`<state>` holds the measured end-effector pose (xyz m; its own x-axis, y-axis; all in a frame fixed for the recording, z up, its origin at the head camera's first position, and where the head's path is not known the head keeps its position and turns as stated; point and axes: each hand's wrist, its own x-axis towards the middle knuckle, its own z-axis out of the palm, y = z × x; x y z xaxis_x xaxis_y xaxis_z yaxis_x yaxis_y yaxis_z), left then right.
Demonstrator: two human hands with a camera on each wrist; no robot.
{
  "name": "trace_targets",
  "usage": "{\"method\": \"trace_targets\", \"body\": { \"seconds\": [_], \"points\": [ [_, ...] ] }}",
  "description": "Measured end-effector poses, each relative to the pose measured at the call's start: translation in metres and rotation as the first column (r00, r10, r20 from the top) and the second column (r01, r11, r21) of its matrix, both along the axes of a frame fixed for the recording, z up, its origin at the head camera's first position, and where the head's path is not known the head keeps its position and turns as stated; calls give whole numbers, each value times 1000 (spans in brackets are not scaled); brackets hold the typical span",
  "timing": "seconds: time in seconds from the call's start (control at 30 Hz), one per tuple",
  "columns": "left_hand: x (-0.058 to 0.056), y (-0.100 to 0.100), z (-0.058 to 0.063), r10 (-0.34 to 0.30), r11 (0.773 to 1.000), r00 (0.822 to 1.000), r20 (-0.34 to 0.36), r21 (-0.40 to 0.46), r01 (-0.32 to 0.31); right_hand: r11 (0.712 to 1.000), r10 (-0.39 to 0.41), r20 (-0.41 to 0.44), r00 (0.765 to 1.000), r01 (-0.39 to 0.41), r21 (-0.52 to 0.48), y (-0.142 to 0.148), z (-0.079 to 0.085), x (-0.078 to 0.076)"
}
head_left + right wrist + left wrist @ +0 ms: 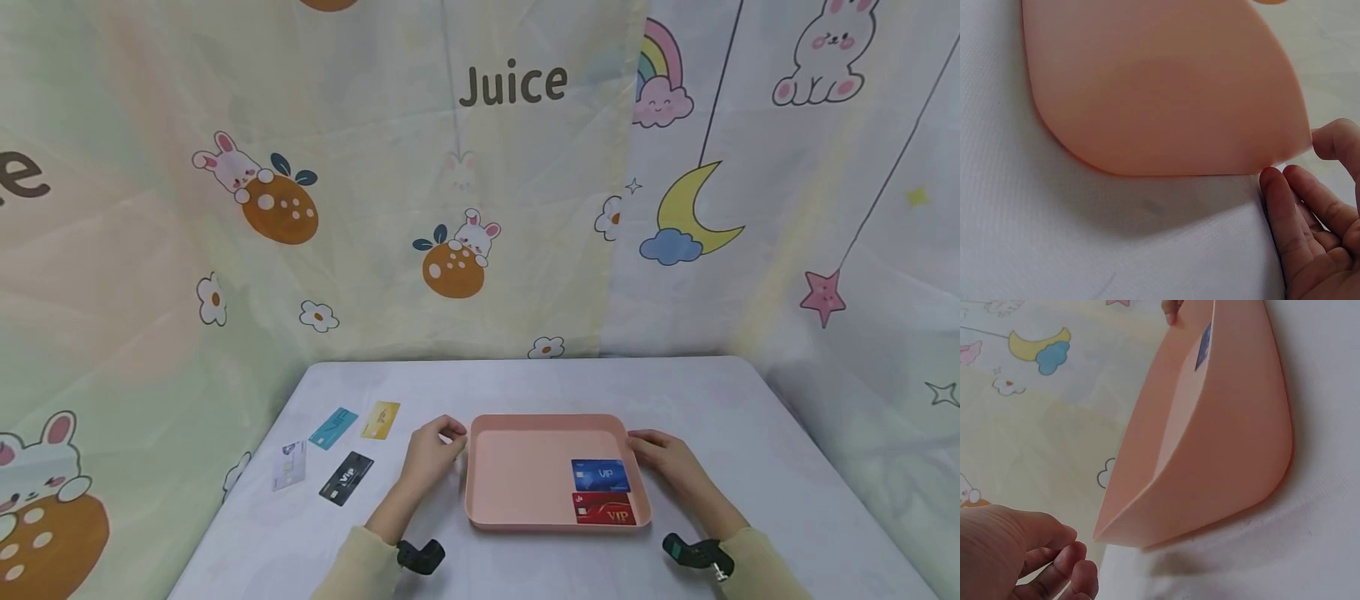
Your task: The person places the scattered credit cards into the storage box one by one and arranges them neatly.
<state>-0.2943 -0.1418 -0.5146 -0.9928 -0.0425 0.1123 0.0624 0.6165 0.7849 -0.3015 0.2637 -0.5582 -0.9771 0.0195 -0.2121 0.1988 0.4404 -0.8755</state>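
Note:
A pink tray (525, 475) lies on the white table. Inside it, on the right, a blue VIP card (601, 476) lies behind a red VIP card (603, 508). At the tray's left side is my left hand (435, 450), thumb and fingers loosely bent around nothing; the left wrist view has its fingertips (1072, 550) just short of the tray's corner. On the opposite side my right hand (663, 454) pinches the tray's far right corner. In the right wrist view its thumb (1335, 137) meets the rim and its fingertips touch the lower edge.
Left of the tray lie a teal card (333, 428), a gold card (380, 420), a black VIP card (347, 478) and a pale card (289, 466). A printed cloth (390, 250) hangs behind the table (420, 383). Each wrist wears a black camera mount (421, 557).

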Motion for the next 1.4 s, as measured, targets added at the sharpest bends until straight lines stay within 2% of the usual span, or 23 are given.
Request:
{"method": "trace_targets", "body": {
  "seconds": [0.33,0.67,1.17,1.4],
  "points": [
    [3,-16,-12,32,999,999,24,-9,-31,1000,-11,13,1000,11,-28,0,1,1],
    [8,-32,-17,83,996,996,32,-22,-83,999,-24,15,1000,25,-33,0,2,0],
    [7,-53,-11,143,990,989,42,-13,-143,999,-25,17,1000,25,-29,0,-1,0],
    [9,-61,-12,155,988,985,80,3,-155,1000,-19,9,1000,19,-21,-1,-1,1]
  ]
}}
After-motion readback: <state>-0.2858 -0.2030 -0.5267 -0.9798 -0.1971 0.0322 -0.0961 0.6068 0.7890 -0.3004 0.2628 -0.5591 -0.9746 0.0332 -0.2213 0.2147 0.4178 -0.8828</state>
